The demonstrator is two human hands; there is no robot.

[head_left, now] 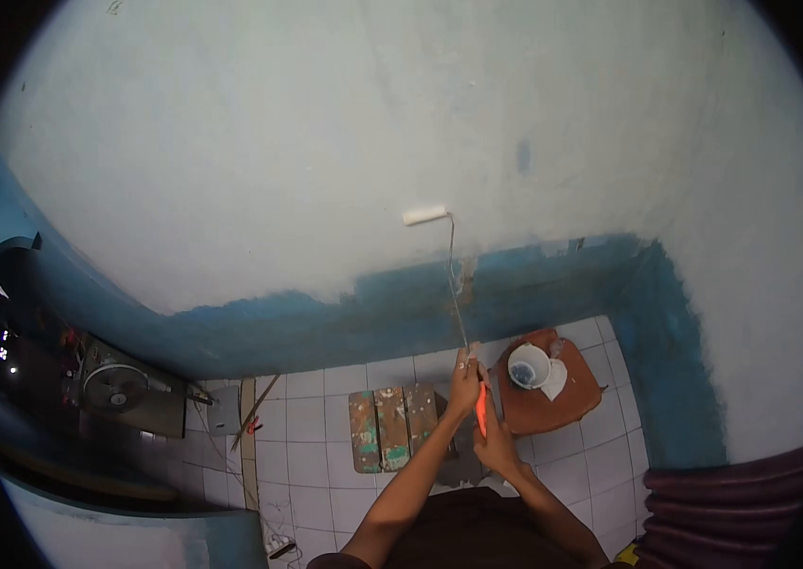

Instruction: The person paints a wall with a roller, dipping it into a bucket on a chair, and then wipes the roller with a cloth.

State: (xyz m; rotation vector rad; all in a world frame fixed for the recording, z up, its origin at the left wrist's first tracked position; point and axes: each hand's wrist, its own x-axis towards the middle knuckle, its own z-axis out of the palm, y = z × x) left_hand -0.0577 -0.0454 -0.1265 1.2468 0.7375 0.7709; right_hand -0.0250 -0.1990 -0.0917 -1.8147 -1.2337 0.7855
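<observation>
A paint roller [425,215] with a white sleeve rests against the white-painted part of the wall [326,171], above the blue band. Its thin wire frame runs down to an orange handle. My left hand [465,381] is closed around the upper end of the handle, near the wire. Lower down, my right hand [494,446] grips the orange handle. Just right of my hands, a white bucket [529,366] stands on a brown chair seat [553,408], with a white piece [560,379] like paper or cloth beside it.
A paint-spattered wooden stool [392,429] stands on the tiled floor [307,446] to the left. Farther left are a fan [117,389], a thin stick [255,412] and cables. A purple curtain or fabric [733,507] is at lower right. Blue paint [401,299] borders the wall's bottom.
</observation>
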